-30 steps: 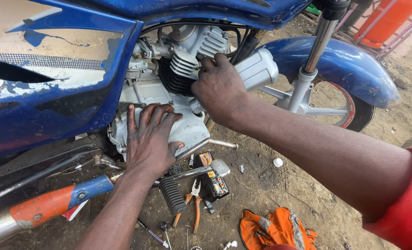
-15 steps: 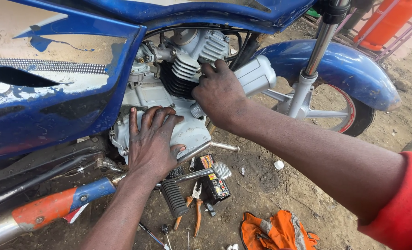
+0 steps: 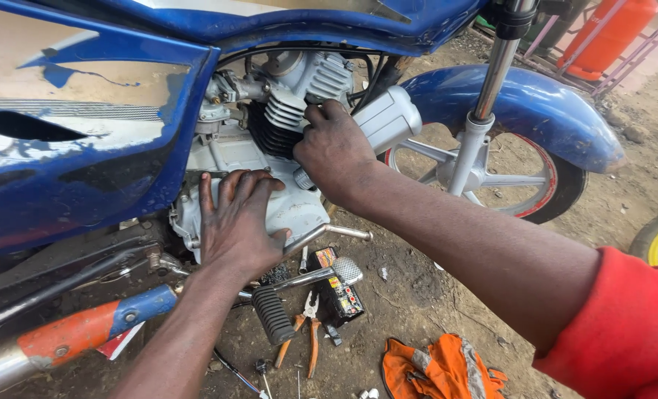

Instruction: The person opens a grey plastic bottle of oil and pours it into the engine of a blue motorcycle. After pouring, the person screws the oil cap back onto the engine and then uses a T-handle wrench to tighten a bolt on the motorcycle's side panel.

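A blue motorcycle [image 3: 107, 148] stands on dirt ground, its silver engine [image 3: 284, 125] exposed. My left hand [image 3: 239, 220] lies flat, fingers spread, on the engine's grey side cover [image 3: 299, 210]. My right hand [image 3: 336, 151] reaches in from the right and presses against the finned cylinder [image 3: 284, 111], fingers curled on a part there; what the fingertips hold is hidden. My right arm wears a red sleeve [image 3: 624, 332].
The front wheel [image 3: 521, 170] with its blue fender and fork is to the right. On the ground below lie orange-handled pliers [image 3: 307, 332], a small black box [image 3: 340, 292], an orange cloth [image 3: 440, 366] and a black footpeg [image 3: 270, 314]. A red cylinder [image 3: 609, 33] stands behind.
Both hands stay on the engine; the view has shifted slightly. My right hand's fingers have moved a little on the cylinder fins.
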